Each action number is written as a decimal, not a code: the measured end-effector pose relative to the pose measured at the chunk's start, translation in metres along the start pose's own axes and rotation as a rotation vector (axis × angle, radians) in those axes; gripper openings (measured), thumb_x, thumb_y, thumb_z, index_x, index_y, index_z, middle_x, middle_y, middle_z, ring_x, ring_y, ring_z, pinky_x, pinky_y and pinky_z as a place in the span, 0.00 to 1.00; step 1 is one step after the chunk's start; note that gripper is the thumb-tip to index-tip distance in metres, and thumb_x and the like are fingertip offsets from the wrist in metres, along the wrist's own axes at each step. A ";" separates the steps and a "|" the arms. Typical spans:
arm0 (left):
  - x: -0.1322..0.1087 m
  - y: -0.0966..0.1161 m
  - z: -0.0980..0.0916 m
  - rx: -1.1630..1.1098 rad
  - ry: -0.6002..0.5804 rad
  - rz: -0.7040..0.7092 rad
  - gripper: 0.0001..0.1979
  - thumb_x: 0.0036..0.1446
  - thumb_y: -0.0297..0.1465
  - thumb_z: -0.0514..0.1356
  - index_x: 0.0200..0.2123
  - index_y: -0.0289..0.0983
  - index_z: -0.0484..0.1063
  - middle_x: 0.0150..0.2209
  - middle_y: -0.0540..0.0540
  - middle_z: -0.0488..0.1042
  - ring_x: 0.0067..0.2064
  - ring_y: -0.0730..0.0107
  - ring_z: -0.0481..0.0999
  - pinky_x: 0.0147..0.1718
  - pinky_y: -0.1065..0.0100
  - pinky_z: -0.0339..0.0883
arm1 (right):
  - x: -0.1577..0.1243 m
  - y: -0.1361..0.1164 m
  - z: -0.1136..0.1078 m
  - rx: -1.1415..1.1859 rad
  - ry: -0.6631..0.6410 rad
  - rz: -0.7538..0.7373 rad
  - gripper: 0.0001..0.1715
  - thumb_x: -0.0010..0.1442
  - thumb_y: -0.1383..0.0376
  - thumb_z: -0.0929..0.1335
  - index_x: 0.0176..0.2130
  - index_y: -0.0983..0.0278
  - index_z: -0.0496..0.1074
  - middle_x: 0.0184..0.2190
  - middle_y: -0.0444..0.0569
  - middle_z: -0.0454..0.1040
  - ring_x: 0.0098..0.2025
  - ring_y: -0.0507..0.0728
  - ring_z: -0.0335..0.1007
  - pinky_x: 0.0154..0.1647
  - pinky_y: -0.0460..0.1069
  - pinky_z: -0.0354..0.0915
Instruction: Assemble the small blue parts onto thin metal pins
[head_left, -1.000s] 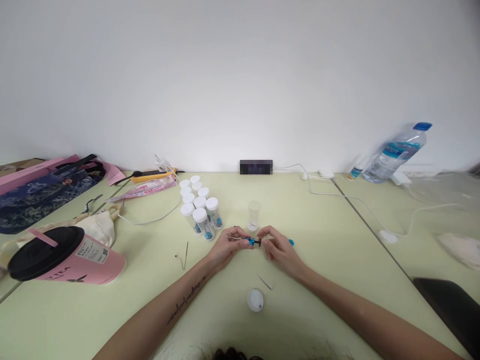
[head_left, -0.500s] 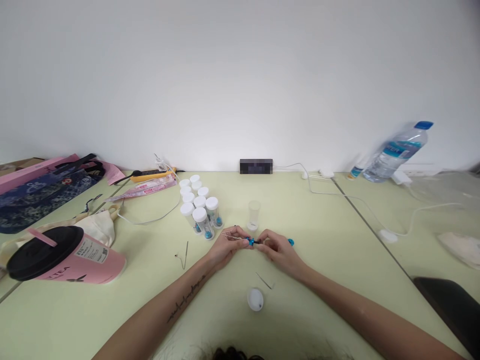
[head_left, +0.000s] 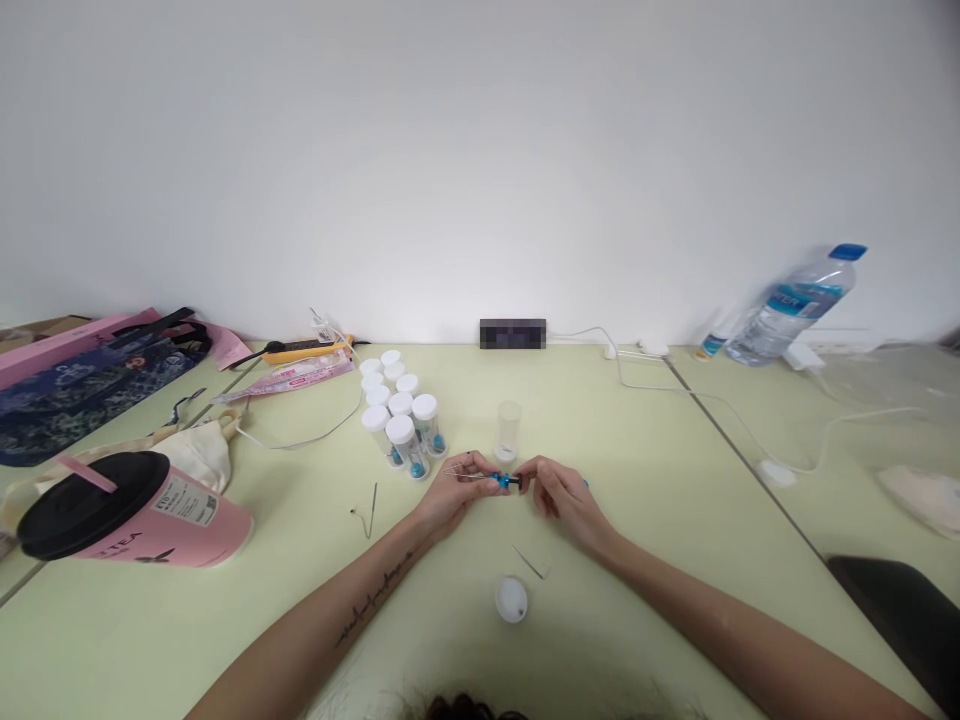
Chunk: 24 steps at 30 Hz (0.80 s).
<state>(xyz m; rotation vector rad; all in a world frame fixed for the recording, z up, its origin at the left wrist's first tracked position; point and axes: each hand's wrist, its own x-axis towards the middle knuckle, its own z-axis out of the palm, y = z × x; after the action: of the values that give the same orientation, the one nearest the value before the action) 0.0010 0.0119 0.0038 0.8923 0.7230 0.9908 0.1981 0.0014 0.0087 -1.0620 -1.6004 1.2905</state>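
Between the fingertips of my left hand (head_left: pixel 459 490) is a small blue part with a black end (head_left: pixel 506 482). Thin metal prongs (head_left: pixel 463 473) stick out leftward over that hand. My right hand (head_left: pixel 559 492) is curled close to the black end; whether its fingertips touch it, or hold anything, I cannot make out. A bit of blue (head_left: pixel 586 483) shows behind the right hand. Just beyond both hands stands an open clear vial (head_left: pixel 508 430). Nearer me lie a white cap (head_left: pixel 511 600) and a thin bent metal pin (head_left: pixel 531 562).
Several capped vials (head_left: pixel 401 428) with blue pieces inside cluster to the left. A bent metal piece (head_left: pixel 367 512) lies nearby. Farther left is a pink cup (head_left: pixel 187 510) on its side. A water bottle (head_left: pixel 795 305) leans right; a dark device (head_left: pixel 513 334) stands against the wall.
My right fingers have drawn back from their pinch on the black end, which shows more now. The right hand has turned and covers more of the blue bit behind it. My left hand stays put.
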 end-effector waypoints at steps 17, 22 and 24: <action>0.001 -0.001 -0.002 -0.050 0.015 -0.006 0.11 0.42 0.26 0.69 0.30 0.33 0.71 0.32 0.46 0.78 0.34 0.71 0.77 0.40 0.68 0.67 | 0.002 0.005 0.000 0.066 0.002 0.032 0.32 0.64 0.47 0.56 0.30 0.67 0.74 0.21 0.46 0.67 0.19 0.49 0.56 0.20 0.45 0.54; 0.001 -0.001 -0.003 -0.057 0.015 -0.004 0.11 0.43 0.25 0.69 0.30 0.32 0.71 0.31 0.46 0.78 0.33 0.72 0.77 0.40 0.69 0.68 | 0.002 0.004 -0.001 0.098 0.023 0.010 0.29 0.65 0.48 0.55 0.43 0.64 0.72 0.28 0.46 0.69 0.19 0.48 0.56 0.20 0.45 0.55; 0.001 -0.002 -0.004 -0.056 0.012 -0.001 0.11 0.43 0.25 0.69 0.30 0.32 0.71 0.31 0.46 0.78 0.33 0.72 0.77 0.40 0.69 0.68 | 0.002 0.004 -0.001 0.100 0.021 0.009 0.29 0.64 0.47 0.56 0.41 0.65 0.73 0.27 0.46 0.69 0.19 0.48 0.55 0.20 0.45 0.54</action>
<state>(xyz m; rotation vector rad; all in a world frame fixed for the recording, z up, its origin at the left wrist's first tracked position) -0.0008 0.0139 0.0006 0.8379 0.7020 1.0117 0.1992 0.0040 0.0054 -1.0185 -1.5011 1.3468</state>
